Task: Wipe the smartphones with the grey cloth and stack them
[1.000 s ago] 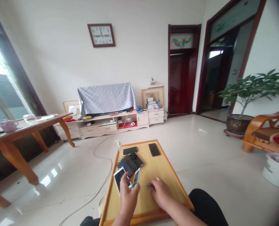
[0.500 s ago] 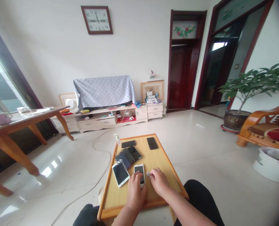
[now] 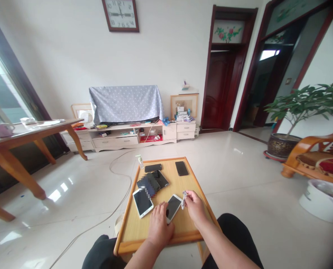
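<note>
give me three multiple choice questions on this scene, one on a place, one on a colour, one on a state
1. Where does the left hand rest?
A. on the phone lying on the table
B. on the chair
C. on the clock

2. What colour is the cloth draped at the far wall?
A. red
B. grey-blue with white dots
C. plain green

3. What is the state of the right hand?
A. flat and open on the table
B. pinching a small pale item raised at the phone's edge
C. gripping the bottle

Answers:
1 A, the fingers lie on the phone's near end.
2 B, the dotted grey-blue cloth hangs over the low cabinet.
3 B, thumb and fingers close on the small item, which is too small to identify.
</note>
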A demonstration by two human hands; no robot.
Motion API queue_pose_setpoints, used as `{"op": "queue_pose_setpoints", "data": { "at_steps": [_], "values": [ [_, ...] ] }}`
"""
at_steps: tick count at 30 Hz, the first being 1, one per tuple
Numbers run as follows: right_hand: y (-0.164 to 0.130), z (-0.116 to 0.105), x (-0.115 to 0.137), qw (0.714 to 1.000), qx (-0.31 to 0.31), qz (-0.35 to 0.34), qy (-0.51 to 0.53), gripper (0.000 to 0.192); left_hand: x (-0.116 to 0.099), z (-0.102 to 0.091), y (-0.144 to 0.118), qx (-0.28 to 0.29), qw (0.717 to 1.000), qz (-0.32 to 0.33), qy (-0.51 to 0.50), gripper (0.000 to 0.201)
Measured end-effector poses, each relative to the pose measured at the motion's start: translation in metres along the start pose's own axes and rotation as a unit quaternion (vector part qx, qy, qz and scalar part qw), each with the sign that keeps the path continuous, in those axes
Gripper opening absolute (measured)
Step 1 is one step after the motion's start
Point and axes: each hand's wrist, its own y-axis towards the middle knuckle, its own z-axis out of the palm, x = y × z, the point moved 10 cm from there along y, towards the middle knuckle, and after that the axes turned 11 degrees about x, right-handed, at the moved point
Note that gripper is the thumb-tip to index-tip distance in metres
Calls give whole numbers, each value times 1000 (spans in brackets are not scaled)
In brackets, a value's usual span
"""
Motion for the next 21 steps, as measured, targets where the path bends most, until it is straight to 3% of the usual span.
{"op": "queue_pose_setpoints", "data": {
  "at_steps": [4, 6, 11, 16, 18, 21],
  "values": [
    [0, -3, 12, 1000, -13, -5, -20, 36, 17, -10, -10, -12, 997, -75, 24, 67],
    [-1, 3, 17, 998, 0, -14, -65, 33, 22, -11, -14, -11, 996, -82, 31, 64],
    [-24, 37, 41, 965, 66, -72, -245, 35, 26, -11, -18, -34, 996, -67, 38, 63],
    [-65, 76, 66, 937, 162, -125, -282, 41, 28, -12, -22, -35, 997, -65, 30, 60],
    [-66, 75, 68, 932, 177, -135, -286, 43, 27, -13, -24, -35, 997, -67, 30, 59],
    [-46, 54, 54, 936, 146, -76, -311, 49, 24, -16, -27, -45, 996, -67, 34, 61]
  ]
}}
